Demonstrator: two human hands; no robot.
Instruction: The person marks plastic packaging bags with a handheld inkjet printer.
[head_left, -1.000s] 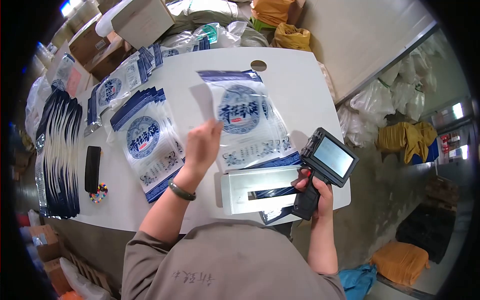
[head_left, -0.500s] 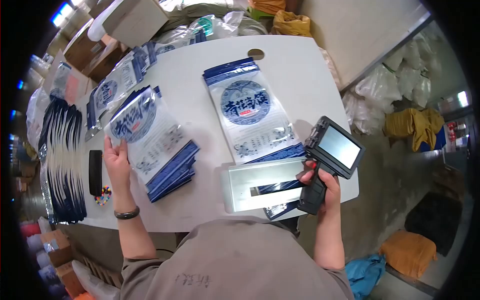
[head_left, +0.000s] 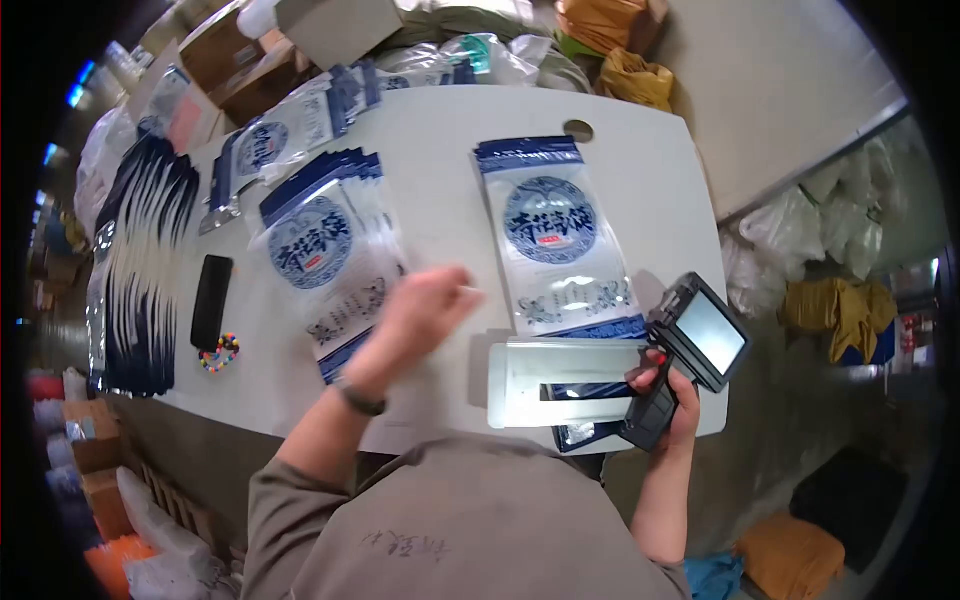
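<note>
My right hand (head_left: 676, 402) is wrapped round the grip of a black handheld inkjet printer (head_left: 655, 400), its lit screen facing up. Under the printer lies a pale metal frame (head_left: 510, 385) with a slot, resting over the lower end of a stack of printed plastic pouches (head_left: 552, 235). My left hand (head_left: 428, 305), smeared by motion, is between that stack and a fanned stack of the same blue-and-white pouches (head_left: 320, 250). Its fingers point right and look bent, but what is in them I cannot make out.
Further pouches (head_left: 270, 145) lie at the table's back left. A long row of pouches (head_left: 145, 270) stands along the left edge, near a black phone-like object (head_left: 211, 302) and a beaded bracelet (head_left: 219, 353). Cardboard boxes (head_left: 220, 55) and bags (head_left: 640, 80) crowd behind the white table (head_left: 430, 130).
My left hand has left the fanned pouch stack and swung right across the table. That stack now lies flatter. The right hand keeps its hold on the printer; the view has shifted.
</note>
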